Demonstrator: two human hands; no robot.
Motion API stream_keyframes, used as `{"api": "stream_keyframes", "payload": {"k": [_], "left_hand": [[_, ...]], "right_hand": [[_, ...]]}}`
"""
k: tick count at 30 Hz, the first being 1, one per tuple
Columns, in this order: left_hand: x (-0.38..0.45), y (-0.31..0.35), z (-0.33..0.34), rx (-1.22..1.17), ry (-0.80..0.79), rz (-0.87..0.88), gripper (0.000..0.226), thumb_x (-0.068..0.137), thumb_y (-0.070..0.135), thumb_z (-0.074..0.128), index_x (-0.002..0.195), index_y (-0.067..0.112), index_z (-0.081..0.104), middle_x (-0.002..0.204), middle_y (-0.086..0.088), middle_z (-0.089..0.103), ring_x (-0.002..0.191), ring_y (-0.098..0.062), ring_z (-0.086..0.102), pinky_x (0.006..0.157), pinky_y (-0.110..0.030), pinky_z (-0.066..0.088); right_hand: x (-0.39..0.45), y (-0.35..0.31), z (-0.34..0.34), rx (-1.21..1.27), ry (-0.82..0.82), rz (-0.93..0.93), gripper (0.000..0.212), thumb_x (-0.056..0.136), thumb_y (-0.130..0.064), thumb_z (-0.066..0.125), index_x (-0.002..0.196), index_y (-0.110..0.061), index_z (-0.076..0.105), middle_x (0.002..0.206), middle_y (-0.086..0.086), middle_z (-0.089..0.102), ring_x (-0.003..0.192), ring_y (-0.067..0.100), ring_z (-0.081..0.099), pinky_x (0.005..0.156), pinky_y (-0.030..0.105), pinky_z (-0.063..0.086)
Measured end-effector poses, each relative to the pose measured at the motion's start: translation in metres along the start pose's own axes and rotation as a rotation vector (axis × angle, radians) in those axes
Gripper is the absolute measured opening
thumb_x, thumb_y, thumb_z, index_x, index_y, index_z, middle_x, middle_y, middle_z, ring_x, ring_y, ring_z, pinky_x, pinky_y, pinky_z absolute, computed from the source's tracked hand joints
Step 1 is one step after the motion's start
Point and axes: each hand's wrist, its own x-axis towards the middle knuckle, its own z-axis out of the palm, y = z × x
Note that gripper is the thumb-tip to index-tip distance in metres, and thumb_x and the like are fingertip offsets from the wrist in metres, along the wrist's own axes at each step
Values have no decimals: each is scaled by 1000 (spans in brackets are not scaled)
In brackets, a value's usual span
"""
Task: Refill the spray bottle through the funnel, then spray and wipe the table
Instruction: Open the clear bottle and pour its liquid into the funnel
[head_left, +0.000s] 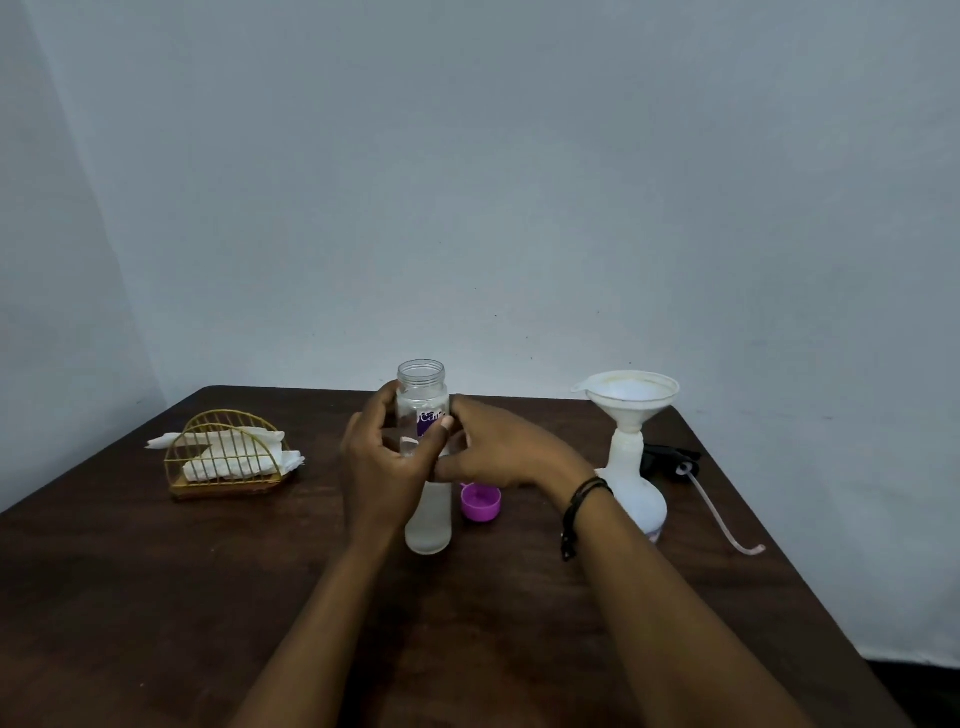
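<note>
Gripping the clear water bottle (423, 410) mid-table, we had our left hand (382, 460) and right hand (501, 449) curled round its middle, mouth uncapped, its purple cap (481, 501) lying just beside the base. Further right stood the white spray bottle (636, 483) with the funnel (626, 397) seated in its neck, the black spray head (670, 460) behind it; napkins (228, 452) sat left.

A dark brown wooden worktop (156, 597) stood pushed into a corner. Plain pale grey-blue walls (519, 182) rose behind it, evenly and dimly lit.
</note>
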Motion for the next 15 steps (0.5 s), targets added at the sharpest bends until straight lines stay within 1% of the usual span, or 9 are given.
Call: {"api": "stream_keyframes", "payload": {"k": [3, 6, 7, 8, 10, 11, 13, 15], "left_hand": [[0, 6, -2, -66, 2, -9, 54, 77, 52, 70, 127, 37, 59, 108, 12, 68, 96, -11, 66, 75, -42, 58], [2, 19, -4, -138, 14, -12, 52, 78, 47, 70, 127, 34, 60, 109, 13, 69, 95, -4, 67, 76, -27, 57], [2, 23, -3, -171, 10, -11, 49, 78, 43, 72, 125, 34, 61, 108, 15, 70, 94, -2, 67, 74, -24, 56], [2, 28, -1, -207, 1, -11, 46, 79, 38, 74, 123, 35, 62, 107, 16, 70, 93, -2, 68, 74, -22, 56], [1, 39, 2, -281, -37, -14, 43, 80, 28, 75, 121, 34, 63, 106, 16, 72, 94, -5, 69, 75, -23, 56], [0, 45, 4, -318, -58, -11, 42, 80, 27, 76, 120, 34, 64, 105, 15, 73, 94, -7, 70, 75, -24, 56], [-2, 53, 8, -377, -79, -5, 41, 78, 33, 76, 118, 35, 65, 104, 14, 74, 93, -9, 71, 76, -25, 56], [-3, 63, 14, -425, -91, 0, 43, 77, 37, 74, 119, 35, 65, 104, 12, 75, 93, -11, 71, 76, -26, 56]], "right_hand": [[-5, -2, 10, 41, 176, 1, 38, 84, -31, 71, 114, -19, 51, 93, -10, 60, 78, 5, 57, 59, 21, 41], [-11, -4, 18, 90, 295, -40, 39, 86, -33, 71, 117, -23, 50, 93, -17, 58, 73, -5, 54, 55, 10, 36], [-14, -4, 20, 105, 333, -49, 39, 85, -34, 71, 116, -24, 49, 92, -18, 58, 72, -6, 55, 54, 10, 37], [-17, -4, 20, 114, 369, -52, 40, 85, -36, 71, 117, -25, 49, 94, -17, 61, 73, -4, 56, 56, 10, 37], [-26, -4, 18, 108, 430, -53, 46, 84, -38, 72, 123, -25, 49, 103, -12, 65, 83, 1, 60, 61, 14, 42], [-31, -3, 16, 99, 457, -59, 48, 84, -38, 72, 124, -25, 49, 106, -11, 65, 87, 3, 61, 63, 17, 45], [-41, -3, 11, 87, 512, -67, 47, 82, -37, 74, 121, -25, 50, 107, -11, 66, 92, 6, 62, 69, 23, 51], [-53, -3, 4, 78, 566, -64, 46, 81, -38, 75, 119, -26, 51, 106, -12, 67, 94, 6, 63, 75, 28, 54]]}}
